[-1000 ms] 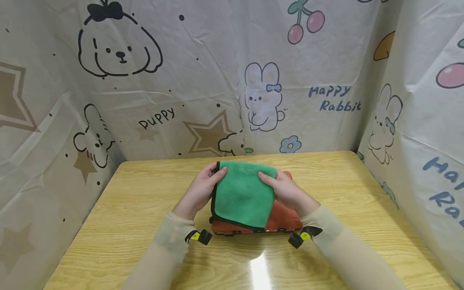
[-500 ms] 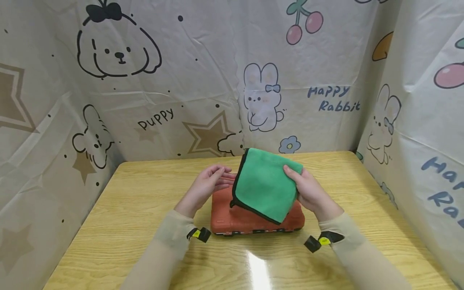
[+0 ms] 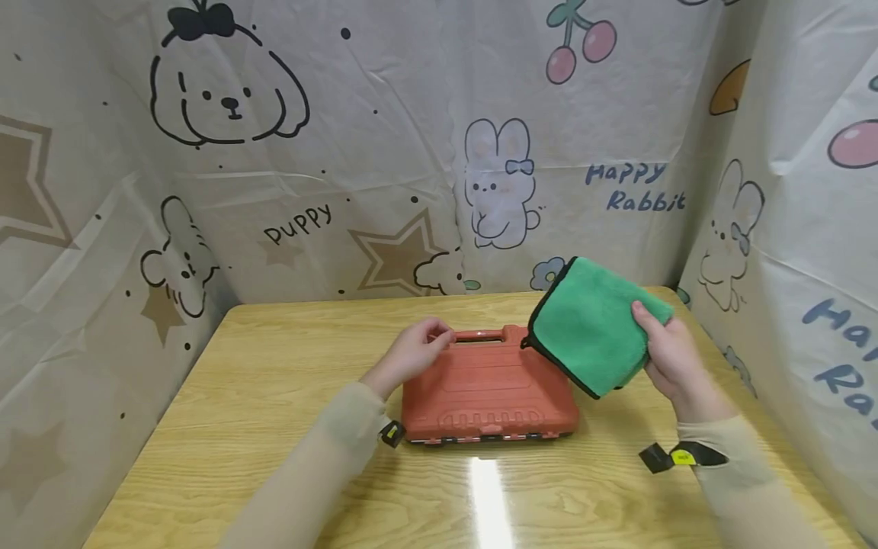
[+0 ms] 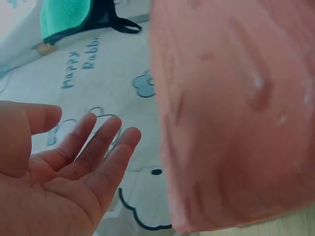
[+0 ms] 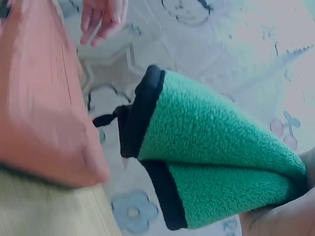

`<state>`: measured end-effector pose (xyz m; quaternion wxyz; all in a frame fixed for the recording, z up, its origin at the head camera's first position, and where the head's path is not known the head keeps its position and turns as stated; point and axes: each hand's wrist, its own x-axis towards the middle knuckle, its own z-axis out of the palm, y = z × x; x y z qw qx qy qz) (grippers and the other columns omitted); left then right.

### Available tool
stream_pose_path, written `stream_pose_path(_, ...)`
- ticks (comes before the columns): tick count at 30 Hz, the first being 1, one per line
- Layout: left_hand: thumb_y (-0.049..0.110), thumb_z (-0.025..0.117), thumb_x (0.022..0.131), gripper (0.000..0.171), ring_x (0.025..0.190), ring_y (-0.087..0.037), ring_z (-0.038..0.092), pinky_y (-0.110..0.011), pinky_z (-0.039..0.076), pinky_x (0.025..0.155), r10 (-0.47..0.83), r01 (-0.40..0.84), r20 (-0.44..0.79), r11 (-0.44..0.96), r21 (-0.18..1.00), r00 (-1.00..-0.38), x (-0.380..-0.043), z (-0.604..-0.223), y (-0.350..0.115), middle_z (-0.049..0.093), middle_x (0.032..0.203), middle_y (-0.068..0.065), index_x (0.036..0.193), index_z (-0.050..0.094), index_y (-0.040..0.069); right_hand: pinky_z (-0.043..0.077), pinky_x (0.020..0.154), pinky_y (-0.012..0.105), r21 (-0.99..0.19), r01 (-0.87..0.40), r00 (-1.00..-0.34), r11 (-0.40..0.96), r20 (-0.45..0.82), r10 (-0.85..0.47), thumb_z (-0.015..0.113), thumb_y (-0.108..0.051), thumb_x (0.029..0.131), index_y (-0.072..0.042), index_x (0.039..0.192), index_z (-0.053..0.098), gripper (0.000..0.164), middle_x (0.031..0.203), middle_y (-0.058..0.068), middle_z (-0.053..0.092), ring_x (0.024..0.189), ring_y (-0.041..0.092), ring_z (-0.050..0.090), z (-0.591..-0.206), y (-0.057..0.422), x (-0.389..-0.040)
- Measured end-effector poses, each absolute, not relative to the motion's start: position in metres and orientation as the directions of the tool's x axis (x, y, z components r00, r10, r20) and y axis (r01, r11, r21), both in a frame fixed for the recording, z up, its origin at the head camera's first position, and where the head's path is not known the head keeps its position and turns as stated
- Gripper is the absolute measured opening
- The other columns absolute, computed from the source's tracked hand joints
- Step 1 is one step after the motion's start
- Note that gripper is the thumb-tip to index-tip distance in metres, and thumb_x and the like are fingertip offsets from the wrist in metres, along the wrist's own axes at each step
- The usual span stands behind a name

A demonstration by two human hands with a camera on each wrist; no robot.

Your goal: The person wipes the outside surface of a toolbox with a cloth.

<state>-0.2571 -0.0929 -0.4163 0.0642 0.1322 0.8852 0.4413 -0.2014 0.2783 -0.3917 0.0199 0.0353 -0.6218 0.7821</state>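
A folded green towel (image 3: 595, 328) with black edging and a small black loop hangs in the air to the right of the case. My right hand (image 3: 675, 358) grips it by its right corner, thumb on top. Below lies a closed orange-red plastic case (image 3: 490, 389), its handle (image 3: 480, 335) toward the far side. My left hand (image 3: 414, 349) hovers at the case's far left corner, fingers near the handle. The left wrist view shows that hand's fingers (image 4: 106, 162) loosely bent beside the case, with nothing in them. In the right wrist view the towel (image 5: 211, 132) shows its fold.
The case lies on a wooden table (image 3: 295, 358) with light glare in front of it. A printed cloth curtain (image 3: 384, 152) with cartoon animals surrounds the table at the back and both sides. Black wrist cameras (image 3: 656, 458) are strapped on both sleeves.
My left hand has let go of the towel and moved over the case's far left corner. The right hand has carried the towel right and up, uncovering most of the case.
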Motion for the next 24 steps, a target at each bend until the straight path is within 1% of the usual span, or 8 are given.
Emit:
stream_pose_path(2, 0.024, 0.056, 0.108, 0.024, 0.113, -0.029, 0.066, -0.047, 0.054, 0.1, 0.298, 0.194, 0.006, 0.606, 0.771, -0.954, -0.261, -0.419, -0.09, 0.072, 0.117, -0.014, 0.115, 0.069, 0.006, 0.055, 0.086, 0.013, -0.976, -0.082, -0.996, -0.2, 0.074, 0.045, 0.053, -0.036, 0.107, -0.018, 0.127, 0.048, 0.027, 0.115, -0.018, 0.063, 0.103, -0.005, 0.064, -0.394, 0.289, -0.201)
stream_pose_path(5, 0.025, 0.056, 0.108, 0.024, 0.115, -0.029, 0.065, -0.046, 0.054, 0.1, 0.302, 0.198, -0.011, 0.65, 0.734, -0.953, -0.265, -0.423, -0.085, 0.071, 0.118, -0.011, 0.115, 0.069, 0.007, 0.051, 0.095, 0.012, -0.989, -0.042, -0.992, -0.143, 0.024, 0.124, 0.054, -0.044, 0.105, -0.014, 0.144, 0.039, 0.051, 0.123, -0.016, 0.053, 0.112, -0.006, 0.056, -0.399, 0.3, -0.2)
stream_pose_path(8, 0.024, 0.057, 0.107, 0.022, 0.115, -0.028, 0.066, -0.045, 0.055, 0.099, 0.309, 0.197, -0.037, 0.69, 0.697, -0.95, -0.268, -0.424, -0.078, 0.071, 0.119, -0.01, 0.116, 0.069, 0.008, 0.041, 0.114, 0.019, -0.996, 0.009, -0.979, -0.085, -0.026, 0.204, 0.051, -0.05, 0.104, -0.007, 0.16, 0.022, 0.077, 0.145, -0.002, 0.045, 0.134, 0.007, 0.048, -0.404, 0.307, -0.199)
stream_pose_path(10, 0.022, 0.058, 0.107, 0.02, 0.114, -0.028, 0.066, -0.046, 0.055, 0.099, 0.333, 0.218, -0.049, 0.715, 0.665, -0.942, -0.269, -0.423, -0.073, 0.071, 0.119, -0.011, 0.115, 0.069, 0.008, 0.032, 0.122, 0.025, -0.998, 0.026, -0.964, -0.056, -0.04, 0.263, 0.05, -0.051, 0.104, -0.003, 0.163, 0.015, 0.084, 0.156, 0.005, 0.037, 0.145, 0.014, 0.038, -0.407, 0.31, -0.198)
stream_pose_path(13, 0.019, 0.059, 0.106, 0.02, 0.118, -0.029, 0.064, -0.047, 0.052, 0.104, 0.398, 0.285, -0.058, 0.745, 0.604, -0.916, -0.269, -0.42, -0.066, 0.069, 0.123, -0.013, 0.118, 0.068, 0.005, 0.027, 0.125, 0.026, -0.999, 0.024, -0.936, -0.024, -0.031, 0.35, 0.048, -0.049, 0.106, -0.002, 0.163, 0.018, 0.08, 0.165, 0.009, 0.028, 0.151, 0.015, 0.031, -0.411, 0.315, -0.198)
stream_pose_path(17, 0.021, 0.058, 0.106, 0.024, 0.122, -0.029, 0.063, -0.046, 0.051, 0.107, 0.446, 0.338, -0.096, 0.786, 0.518, -0.89, -0.269, -0.417, -0.059, 0.067, 0.127, -0.014, 0.12, 0.066, 0.004, 0.028, 0.124, 0.023, -1.0, 0.022, -0.909, -0.018, -0.028, 0.415, 0.049, -0.046, 0.106, -0.004, 0.162, 0.026, 0.073, 0.158, 0.002, 0.038, 0.149, 0.013, 0.033, -0.415, 0.32, -0.199)
stream_pose_path(21, 0.024, 0.058, 0.107, 0.023, 0.109, -0.025, 0.063, -0.043, 0.053, 0.099, 0.428, 0.335, -0.139, 0.838, 0.43, -0.893, -0.272, -0.414, -0.051, 0.068, 0.119, -0.011, 0.118, 0.066, 0.005, 0.027, 0.125, 0.026, -0.999, 0.046, -0.904, 0.001, -0.041, 0.426, 0.047, -0.046, 0.106, -0.003, 0.161, 0.027, 0.073, 0.159, 0.005, 0.037, 0.15, 0.014, 0.033, -0.419, 0.323, -0.201)
stream_pose_path(24, 0.025, 0.057, 0.107, 0.022, 0.097, -0.023, 0.058, -0.04, 0.052, 0.09, 0.408, 0.334, -0.159, 0.873, 0.355, -0.899, -0.275, -0.409, -0.044, 0.065, 0.11, -0.01, 0.117, 0.064, 0.006, 0.025, 0.127, 0.03, -0.996, 0.086, -0.903, 0.034, -0.063, 0.426, 0.046, -0.048, 0.106, -0.002, 0.162, 0.024, 0.075, 0.166, 0.012, 0.029, 0.151, 0.015, 0.032, -0.422, 0.323, -0.201)
